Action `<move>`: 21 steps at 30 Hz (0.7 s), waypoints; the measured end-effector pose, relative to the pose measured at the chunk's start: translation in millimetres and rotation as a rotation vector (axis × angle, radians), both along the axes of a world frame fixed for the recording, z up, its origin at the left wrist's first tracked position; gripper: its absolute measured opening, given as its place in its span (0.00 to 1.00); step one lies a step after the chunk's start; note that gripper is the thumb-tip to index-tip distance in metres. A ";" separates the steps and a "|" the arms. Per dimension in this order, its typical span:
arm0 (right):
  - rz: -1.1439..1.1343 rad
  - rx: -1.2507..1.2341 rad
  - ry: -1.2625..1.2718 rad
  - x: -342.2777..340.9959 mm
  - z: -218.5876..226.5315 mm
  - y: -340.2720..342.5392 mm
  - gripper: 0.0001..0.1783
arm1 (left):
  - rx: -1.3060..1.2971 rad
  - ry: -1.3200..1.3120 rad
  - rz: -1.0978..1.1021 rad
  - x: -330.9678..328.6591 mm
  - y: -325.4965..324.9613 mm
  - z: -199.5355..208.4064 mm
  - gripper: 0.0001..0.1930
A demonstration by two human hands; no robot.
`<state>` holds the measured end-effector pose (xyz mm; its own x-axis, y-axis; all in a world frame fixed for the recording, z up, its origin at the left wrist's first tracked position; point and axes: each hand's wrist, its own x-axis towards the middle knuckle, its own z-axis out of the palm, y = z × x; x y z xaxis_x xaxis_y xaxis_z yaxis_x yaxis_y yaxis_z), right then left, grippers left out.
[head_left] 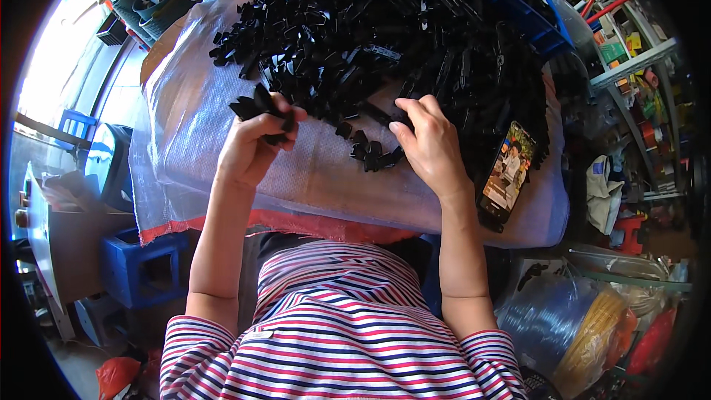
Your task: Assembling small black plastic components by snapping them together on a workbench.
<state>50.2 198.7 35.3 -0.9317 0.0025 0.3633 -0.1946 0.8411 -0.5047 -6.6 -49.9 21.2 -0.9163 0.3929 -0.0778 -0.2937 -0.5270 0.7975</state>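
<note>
A large heap of small black plastic pieces covers the far part of a white woven sack in front of me. My left hand is closed around several black plastic pieces, which stick out past its fingers over the left part of the sack. At the near edge of the heap, my right hand has thumb and forefinger pinched at the end of a dark elongated piece. Some loose black pieces lie on the sack between the hands.
A phone with a lit screen leans at the sack's right side. Blue crates border the heap at the back right. Blue stools stand at lower left, bagged coils at lower right. Crowded shelves rise on the right.
</note>
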 end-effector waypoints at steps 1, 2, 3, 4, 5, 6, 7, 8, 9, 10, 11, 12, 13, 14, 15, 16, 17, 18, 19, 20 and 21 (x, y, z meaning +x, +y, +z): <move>0.003 0.001 -0.001 1.9 1.8 -0.2 0.14 | -0.001 -0.029 -0.046 2.2 2.6 0.6 0.11; 0.003 -0.045 0.014 3.7 4.0 -0.3 0.13 | 0.000 -0.029 -0.042 3.9 5.8 1.7 0.11; 0.003 -0.092 0.028 5.8 6.6 -1.1 0.12 | -0.005 -0.028 -0.039 5.5 8.9 3.4 0.11; 0.005 -0.090 0.027 8.6 9.6 -3.2 0.12 | -0.010 -0.028 -0.039 6.2 11.9 3.9 0.11; -0.006 -0.163 0.054 12.2 14.0 -6.8 0.11 | -0.009 -0.029 -0.036 6.7 13.6 4.2 0.11; -0.018 -0.236 0.080 15.7 18.2 -10.7 0.09 | -0.018 -0.041 -0.042 7.2 14.9 4.5 0.10; -0.017 -0.236 0.079 19.8 23.4 -14.6 0.09 | -0.027 -0.052 -0.049 8.0 16.8 5.0 0.10; 0.034 -0.292 0.126 23.9 28.4 -18.9 0.09 | -0.027 -0.054 -0.049 9.3 19.5 5.5 0.10; 0.085 -0.349 0.172 27.4 30.0 -23.2 0.08 | -0.052 -0.032 -0.035 11.1 22.8 5.9 0.10; 0.160 -0.462 0.192 30.5 27.5 -27.3 0.07 | -0.077 -0.010 -0.023 13.3 27.2 6.6 0.11; 0.185 -0.585 0.202 33.3 23.4 -34.6 0.07 | -0.078 -0.011 -0.026 16.4 32.9 7.6 0.11; 0.204 -0.570 0.222 34.4 22.4 -41.0 0.07 | -0.085 -0.017 -0.006 20.1 39.2 8.5 0.12; 0.228 -0.557 0.241 34.4 21.7 -46.3 0.07 | -0.094 -0.022 0.020 22.5 42.3 9.2 0.13; 0.228 -0.465 0.264 32.8 18.9 -48.0 0.10 | -0.056 -0.017 0.001 23.2 43.5 6.5 0.14; 0.229 -0.467 0.263 32.7 17.6 -49.1 0.10 | -0.058 -0.018 0.003 24.3 43.7 4.2 0.14; 0.190 -0.379 0.285 32.0 17.0 -49.0 0.11 | -0.035 -0.035 0.004 24.9 44.9 2.4 0.14; 0.151 -0.292 0.307 31.4 16.2 -48.7 0.12 | -0.011 -0.052 0.005 25.2 45.4 1.5 0.15; 0.156 -0.273 0.282 31.5 14.0 -48.0 0.14 | -0.010 -0.052 0.005 24.9 45.3 1.4 0.15; 0.154 -0.272 0.281 32.2 10.4 -47.4 0.14 | 0.018 -0.079 -0.003 25.1 45.1 1.0 0.14; 0.174 -0.255 0.260 32.9 6.5 -46.8 0.14 | 0.046 -0.106 -0.011 25.5 45.0 0.6 0.13; 0.193 -0.238 0.239 33.4 4.4 -46.3 0.13 | 0.047 -0.107 -0.012 26.3 45.4 0.3 0.13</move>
<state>83.6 152.4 39.7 -0.8121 -0.0546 0.5810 -0.4741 0.6423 -0.6023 19.7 -4.5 21.4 -0.8989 0.4094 -0.1564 -0.3825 -0.5586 0.7360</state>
